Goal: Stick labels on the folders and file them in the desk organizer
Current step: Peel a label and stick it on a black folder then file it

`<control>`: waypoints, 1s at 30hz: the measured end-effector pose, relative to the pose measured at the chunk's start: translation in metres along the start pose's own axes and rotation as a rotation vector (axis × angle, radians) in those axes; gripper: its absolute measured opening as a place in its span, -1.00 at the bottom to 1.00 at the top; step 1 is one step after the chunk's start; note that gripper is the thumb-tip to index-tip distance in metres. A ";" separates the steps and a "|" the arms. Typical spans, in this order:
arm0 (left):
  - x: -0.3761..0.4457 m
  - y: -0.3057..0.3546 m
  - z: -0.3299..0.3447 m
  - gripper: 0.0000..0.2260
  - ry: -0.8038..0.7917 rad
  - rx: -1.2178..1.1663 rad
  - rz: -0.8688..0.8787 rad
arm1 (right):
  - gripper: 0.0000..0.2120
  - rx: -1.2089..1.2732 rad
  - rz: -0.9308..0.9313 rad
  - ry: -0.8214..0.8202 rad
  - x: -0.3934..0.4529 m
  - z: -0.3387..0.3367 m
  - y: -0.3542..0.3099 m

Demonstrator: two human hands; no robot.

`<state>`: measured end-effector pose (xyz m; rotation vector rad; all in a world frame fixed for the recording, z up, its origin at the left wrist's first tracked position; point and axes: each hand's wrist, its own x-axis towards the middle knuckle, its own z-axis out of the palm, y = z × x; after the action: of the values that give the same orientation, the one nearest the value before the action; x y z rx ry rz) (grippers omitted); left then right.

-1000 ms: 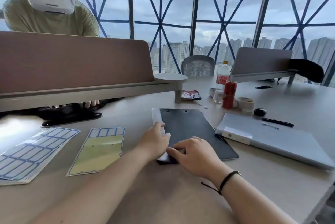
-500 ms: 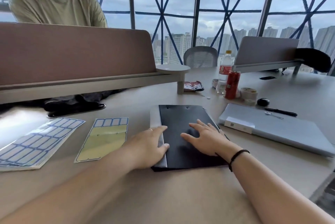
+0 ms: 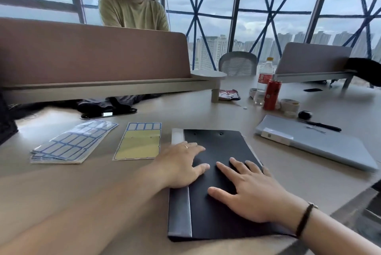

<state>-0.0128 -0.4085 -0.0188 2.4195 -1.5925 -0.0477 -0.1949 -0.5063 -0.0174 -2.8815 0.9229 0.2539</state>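
Note:
A black folder point(image 3: 218, 223) with a grey spine lies flat on the desk in front of me. My left hand point(image 3: 181, 166) rests flat across its spine and left part, fingers spread, a ring on one finger. My right hand point(image 3: 249, 190) presses flat on the cover's middle, fingers apart, holding nothing. A partly used label sheet point(image 3: 138, 141), yellow with a row of blue-edged labels at its top, lies left of the folder. A stack of full label sheets point(image 3: 72, 145) sits further left. A light grey folder point(image 3: 321, 143) lies at the right.
A person in a green top sits behind the brown desk divider point(image 3: 92, 52). At the back right stand a water bottle point(image 3: 262, 81), a red can point(image 3: 272, 94), tape rolls point(image 3: 289, 104) and a black pen point(image 3: 321, 125). The desk edge runs close at the lower right.
The black folder has slid toward me. My right hand shifted from the folder's near edge onto its cover and now lies flat; my left hand moved further onto the spine.

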 end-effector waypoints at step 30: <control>-0.249 -0.101 -0.054 -0.39 0.123 -0.021 -0.459 | -0.25 0.044 -0.669 -0.042 -0.028 0.022 -0.179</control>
<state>-0.0137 -0.1345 -0.0152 2.6605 -0.9563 0.0035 -0.1152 -0.3420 -0.0248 -2.9245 -0.0703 0.2192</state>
